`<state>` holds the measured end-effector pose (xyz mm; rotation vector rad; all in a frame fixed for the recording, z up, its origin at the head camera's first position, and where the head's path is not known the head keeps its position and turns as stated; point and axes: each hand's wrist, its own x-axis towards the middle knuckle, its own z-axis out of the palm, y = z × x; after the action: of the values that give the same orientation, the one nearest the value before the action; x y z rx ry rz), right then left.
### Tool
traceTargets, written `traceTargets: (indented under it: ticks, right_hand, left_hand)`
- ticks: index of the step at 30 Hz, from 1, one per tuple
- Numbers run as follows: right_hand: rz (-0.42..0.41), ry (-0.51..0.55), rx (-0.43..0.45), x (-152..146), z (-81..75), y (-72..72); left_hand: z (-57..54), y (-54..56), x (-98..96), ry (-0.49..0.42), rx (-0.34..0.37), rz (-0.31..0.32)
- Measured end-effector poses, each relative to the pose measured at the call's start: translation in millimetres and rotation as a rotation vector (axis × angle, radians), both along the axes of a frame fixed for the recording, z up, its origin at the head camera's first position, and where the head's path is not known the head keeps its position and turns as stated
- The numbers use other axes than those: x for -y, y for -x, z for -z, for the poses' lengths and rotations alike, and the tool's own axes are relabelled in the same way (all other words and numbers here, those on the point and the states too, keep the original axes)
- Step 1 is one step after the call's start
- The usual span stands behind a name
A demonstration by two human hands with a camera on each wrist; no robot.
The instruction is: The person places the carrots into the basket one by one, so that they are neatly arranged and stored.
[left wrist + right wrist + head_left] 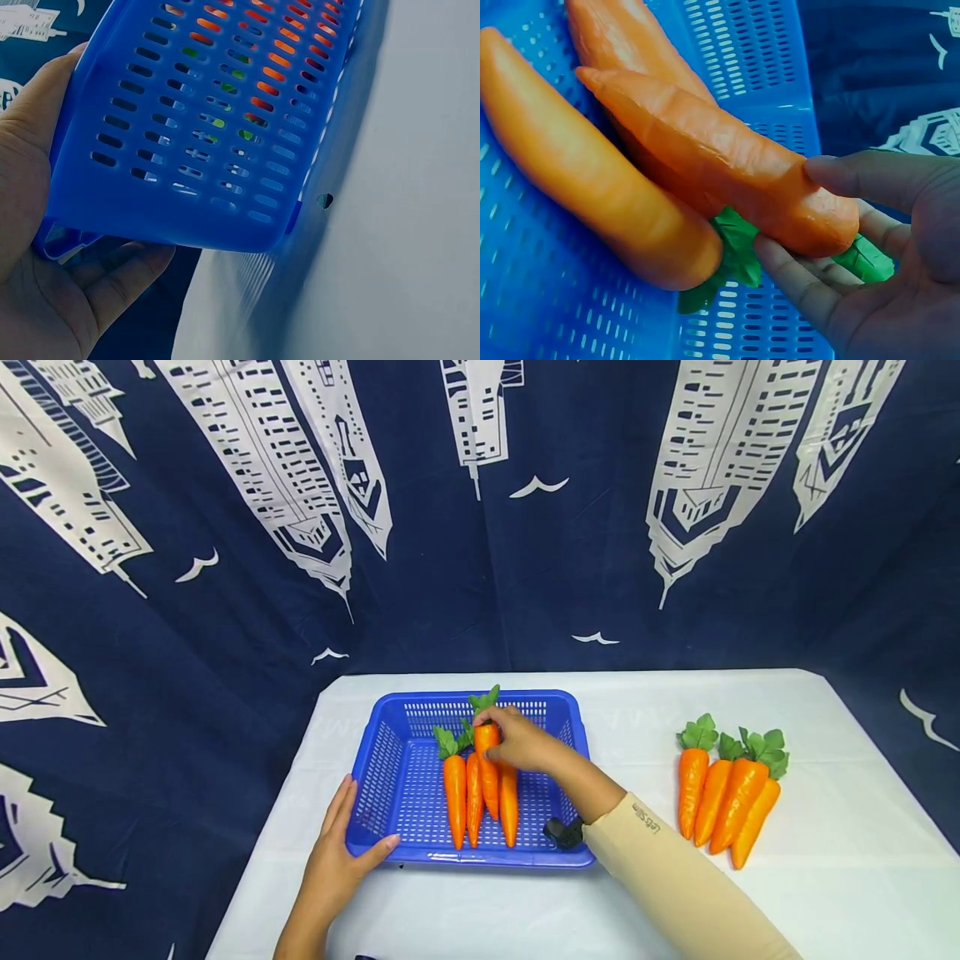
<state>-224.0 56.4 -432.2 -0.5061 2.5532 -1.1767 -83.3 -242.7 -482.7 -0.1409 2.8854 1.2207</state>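
Note:
A blue slotted plastic basket (pixel 472 859) stands on the white table. My left hand (pixel 335 862) holds its front-left corner, with the thumb over the rim in the left wrist view (pixel 45 105). Inside, my right hand (pixel 525 742) pinches an orange carrot (pixel 487 768) near its leafy top; in the right wrist view the thumb and fingers (pixel 840 174) grip its thick end. The held carrot (pixel 727 157) lies tilted over the others. Beside it in the basket are a left carrot (pixel 454 797), a thin middle carrot (pixel 474 802) and a right carrot (pixel 508 806).
Several more carrots (pixel 738 802) with green leaves lie side by side on the white table (pixel 630 710) right of the basket. A dark blue curtain (pixel 420 602) with white building prints hangs behind. A black strap device (pixel 564 833) sits on my right wrist.

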Motion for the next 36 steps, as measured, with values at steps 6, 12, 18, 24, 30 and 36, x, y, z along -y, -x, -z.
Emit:
traceTargets:
  ticks: [6, 12, 18, 24, 30, 36]
  right_hand:
    - [-0.020, -0.063, 0.016, 4.9, 8.5, 3.2]
    - [-0.011, -0.080, 0.022, 6.4, 12.9, 4.2]
    - [0.047, -0.110, 0.042, 2.1, 16.2, 4.5]
    - [0.066, -0.130, 0.054, -2.6, 17.9, 6.4]
    - [0.022, -0.201, 0.092, -4.6, 21.7, 8.3]
    - [-0.032, -0.229, 0.101, -3.2, 29.5, 8.9]
  left_hand:
    - [1.3, -0.6, 0.9, 0.000, -0.013, -0.003]
    - [0.9, -0.6, 1.2, 0.002, -0.018, -0.002]
    - [1.4, -1.3, 0.6, 0.004, -0.022, 0.002]
    - [1.5, -1.4, 0.2, -0.004, -0.022, 0.000]
    - [1.1, -1.7, 0.3, -0.003, -0.029, 0.001]
    - [1.6, -1.4, 0.2, -0.008, -0.036, 0.003]
